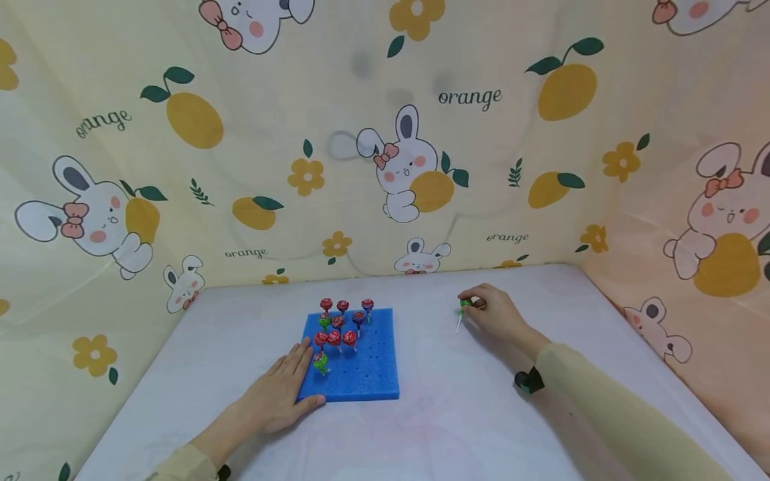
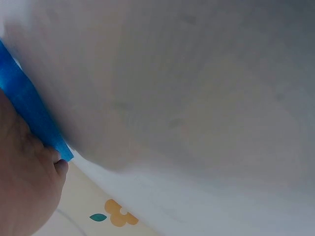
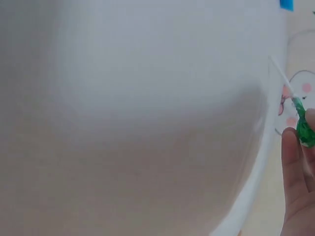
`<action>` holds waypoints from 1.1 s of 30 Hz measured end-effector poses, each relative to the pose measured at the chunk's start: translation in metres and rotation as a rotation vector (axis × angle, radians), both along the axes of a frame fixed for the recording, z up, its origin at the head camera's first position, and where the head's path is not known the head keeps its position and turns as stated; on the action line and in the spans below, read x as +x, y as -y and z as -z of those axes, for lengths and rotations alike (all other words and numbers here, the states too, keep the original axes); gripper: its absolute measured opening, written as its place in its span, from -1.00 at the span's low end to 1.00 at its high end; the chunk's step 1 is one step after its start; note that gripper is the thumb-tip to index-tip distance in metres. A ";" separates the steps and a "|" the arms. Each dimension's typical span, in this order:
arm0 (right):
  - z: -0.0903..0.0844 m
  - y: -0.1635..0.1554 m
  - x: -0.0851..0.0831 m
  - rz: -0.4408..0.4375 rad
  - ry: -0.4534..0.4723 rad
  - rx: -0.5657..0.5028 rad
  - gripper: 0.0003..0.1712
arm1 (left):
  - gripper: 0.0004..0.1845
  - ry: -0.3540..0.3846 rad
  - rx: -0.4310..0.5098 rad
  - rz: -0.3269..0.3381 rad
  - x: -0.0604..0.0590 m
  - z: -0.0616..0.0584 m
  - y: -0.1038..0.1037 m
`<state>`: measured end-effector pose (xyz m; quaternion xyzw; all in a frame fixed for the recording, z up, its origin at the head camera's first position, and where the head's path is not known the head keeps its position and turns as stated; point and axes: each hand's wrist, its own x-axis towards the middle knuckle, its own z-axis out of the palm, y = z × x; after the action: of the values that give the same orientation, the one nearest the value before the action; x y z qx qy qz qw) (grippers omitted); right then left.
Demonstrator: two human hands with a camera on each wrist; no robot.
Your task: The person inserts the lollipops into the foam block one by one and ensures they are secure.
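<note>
A blue foam block (image 1: 367, 367) with rows of small holes lies on the white table (image 1: 433, 414). Several lollipops stand in its far left part, mostly red (image 1: 334, 337), with a green one (image 1: 320, 361) nearest me. My left hand (image 1: 283, 394) lies flat with straight fingers on the block's near left corner, thumb against its front edge; the left wrist view shows the block's blue edge (image 2: 29, 108) by that hand. To the right, my right hand (image 1: 490, 312) pinches a green lollipop (image 1: 465, 305) by its head, white stick pointing down-left; the green lollipop (image 3: 304, 129) also shows in the right wrist view.
A cloth backdrop (image 1: 385, 147) printed with rabbits and oranges walls in the table on three sides. A dark wrist strap (image 1: 528, 381) sits on my right sleeve. Bare white table surface lies between the block and my right hand.
</note>
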<state>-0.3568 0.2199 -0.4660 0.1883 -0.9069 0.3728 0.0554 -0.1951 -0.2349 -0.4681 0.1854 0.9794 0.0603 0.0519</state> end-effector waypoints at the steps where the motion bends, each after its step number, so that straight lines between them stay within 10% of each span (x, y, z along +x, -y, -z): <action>1: 0.000 0.000 0.001 0.000 -0.004 -0.008 -0.67 | 0.08 0.000 0.001 0.000 0.000 0.000 0.000; 33: -0.026 0.049 0.044 -0.153 -0.135 -0.281 -0.80 | 0.09 -0.007 -0.005 0.004 0.000 0.001 0.001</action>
<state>-0.3132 0.1708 -0.4395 0.2718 -0.8232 0.4854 0.1136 -0.1954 -0.2354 -0.4690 0.1875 0.9794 0.0570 0.0490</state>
